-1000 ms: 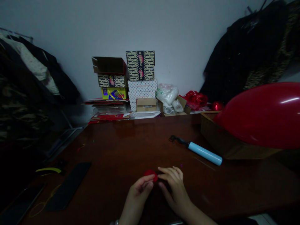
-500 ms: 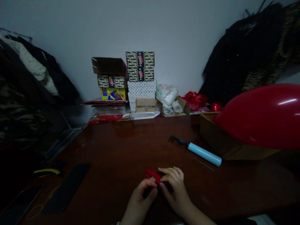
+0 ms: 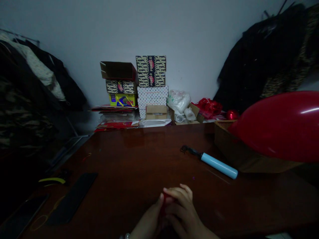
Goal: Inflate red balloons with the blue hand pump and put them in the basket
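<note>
Close to the table's near edge, my two hands are together around a small red thing (image 3: pixel 165 199) that looks like a limp, uninflated balloon. My left hand (image 3: pixel 151 217) pinches it from the left, its thumb pointing up. My right hand (image 3: pixel 183 209) curls over it from the right, with the fingertips meeting the left hand's. Most of the red piece is hidden by the fingers, and only a sliver shows between them. Ahead and to the right lies a light-blue hand pump (image 3: pixel 219 165) with a black nozzle end.
A large inflated red balloon (image 3: pixel 279 127) rests on a woven basket (image 3: pixel 236 154) at the right. Dark flat phone-like slabs (image 3: pixel 72 199) and a yellow-edged tool (image 3: pixel 52 180) lie on the brown table (image 3: pixel 134 159) at the left. Stacked boxes (image 3: pixel 152 71) stand behind the table.
Both hands have drawn closer together and slightly nearer to me. My right hand now folds over the red piece, which is more covered than before. The view has shifted slightly.
</note>
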`<state>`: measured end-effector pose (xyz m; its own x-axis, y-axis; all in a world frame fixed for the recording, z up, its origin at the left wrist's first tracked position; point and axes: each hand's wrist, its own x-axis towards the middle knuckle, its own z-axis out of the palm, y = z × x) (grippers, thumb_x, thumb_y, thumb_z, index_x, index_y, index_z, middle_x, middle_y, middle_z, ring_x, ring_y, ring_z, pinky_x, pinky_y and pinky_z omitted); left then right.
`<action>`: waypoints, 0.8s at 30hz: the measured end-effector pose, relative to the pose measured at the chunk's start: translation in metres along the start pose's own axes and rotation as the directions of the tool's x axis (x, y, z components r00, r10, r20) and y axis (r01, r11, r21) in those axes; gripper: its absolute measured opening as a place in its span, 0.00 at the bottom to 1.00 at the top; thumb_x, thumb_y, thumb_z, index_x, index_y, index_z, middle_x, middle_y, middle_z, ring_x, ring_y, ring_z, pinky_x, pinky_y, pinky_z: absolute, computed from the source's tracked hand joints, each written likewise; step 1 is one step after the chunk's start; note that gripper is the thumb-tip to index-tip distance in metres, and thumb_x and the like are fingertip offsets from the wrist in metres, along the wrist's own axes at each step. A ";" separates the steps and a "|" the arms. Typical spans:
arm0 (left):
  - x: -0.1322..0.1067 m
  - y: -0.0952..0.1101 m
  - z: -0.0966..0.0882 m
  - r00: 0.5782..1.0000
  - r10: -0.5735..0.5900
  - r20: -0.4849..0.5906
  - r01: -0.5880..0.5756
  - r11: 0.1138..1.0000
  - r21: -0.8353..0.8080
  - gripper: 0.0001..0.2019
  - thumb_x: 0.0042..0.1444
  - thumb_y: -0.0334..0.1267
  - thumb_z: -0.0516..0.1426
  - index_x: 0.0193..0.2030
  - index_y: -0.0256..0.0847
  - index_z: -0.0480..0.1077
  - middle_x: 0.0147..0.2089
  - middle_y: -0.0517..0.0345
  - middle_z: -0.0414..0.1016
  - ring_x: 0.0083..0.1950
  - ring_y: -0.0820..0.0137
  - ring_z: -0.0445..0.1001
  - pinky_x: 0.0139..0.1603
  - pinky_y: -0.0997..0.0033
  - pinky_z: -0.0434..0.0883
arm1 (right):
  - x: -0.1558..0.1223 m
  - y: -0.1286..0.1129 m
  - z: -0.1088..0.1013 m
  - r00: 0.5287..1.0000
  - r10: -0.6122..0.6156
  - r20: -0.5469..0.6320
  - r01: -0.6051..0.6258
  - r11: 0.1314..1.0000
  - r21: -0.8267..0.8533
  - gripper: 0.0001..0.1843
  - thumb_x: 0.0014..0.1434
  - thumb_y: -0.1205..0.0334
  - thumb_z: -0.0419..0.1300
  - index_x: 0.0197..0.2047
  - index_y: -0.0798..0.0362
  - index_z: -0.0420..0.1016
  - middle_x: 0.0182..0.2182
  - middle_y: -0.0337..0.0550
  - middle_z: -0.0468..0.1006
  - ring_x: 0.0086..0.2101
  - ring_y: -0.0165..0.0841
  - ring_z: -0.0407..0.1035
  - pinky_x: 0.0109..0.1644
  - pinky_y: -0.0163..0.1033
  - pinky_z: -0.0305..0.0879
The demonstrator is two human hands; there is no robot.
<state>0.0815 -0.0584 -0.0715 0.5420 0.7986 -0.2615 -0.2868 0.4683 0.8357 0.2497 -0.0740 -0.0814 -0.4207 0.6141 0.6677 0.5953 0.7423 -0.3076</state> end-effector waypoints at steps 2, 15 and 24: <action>0.001 -0.001 0.000 0.999 0.030 -0.029 -0.033 0.995 -0.090 0.21 0.55 0.52 0.58 0.47 0.39 0.76 0.47 0.46 0.77 0.50 0.60 0.73 0.50 0.63 0.66 | -0.001 -0.001 0.001 1.000 0.009 0.006 -0.009 1.000 0.000 0.14 0.57 0.72 0.56 0.44 0.45 0.68 0.59 0.43 0.67 0.57 0.40 0.61 0.63 0.55 0.45; 0.007 0.010 -0.011 0.935 0.045 -0.351 -0.143 0.955 -0.259 0.17 0.59 0.43 0.57 0.43 0.28 0.77 0.52 0.34 0.75 0.55 0.55 0.73 0.62 0.57 0.62 | 0.014 0.029 -0.016 0.946 0.273 0.174 -0.266 0.962 -0.064 0.09 0.60 0.62 0.57 0.45 0.46 0.70 0.53 0.48 0.73 0.54 0.41 0.65 0.61 0.58 0.47; 0.006 0.011 -0.016 0.927 0.003 -0.376 -0.115 0.955 -0.275 0.15 0.58 0.39 0.58 0.42 0.25 0.75 0.49 0.32 0.76 0.50 0.55 0.76 0.59 0.56 0.66 | -0.010 0.127 -0.073 0.708 0.697 0.115 -0.643 0.703 -0.305 0.09 0.56 0.65 0.54 0.36 0.49 0.76 0.38 0.45 0.80 0.41 0.41 0.73 0.46 0.44 0.61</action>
<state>0.0695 -0.0424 -0.0718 0.2044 0.8835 -0.4215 -0.5531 0.4595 0.6950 0.3793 -0.0056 -0.0782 0.0384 0.9830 0.1797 0.8977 0.0451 -0.4382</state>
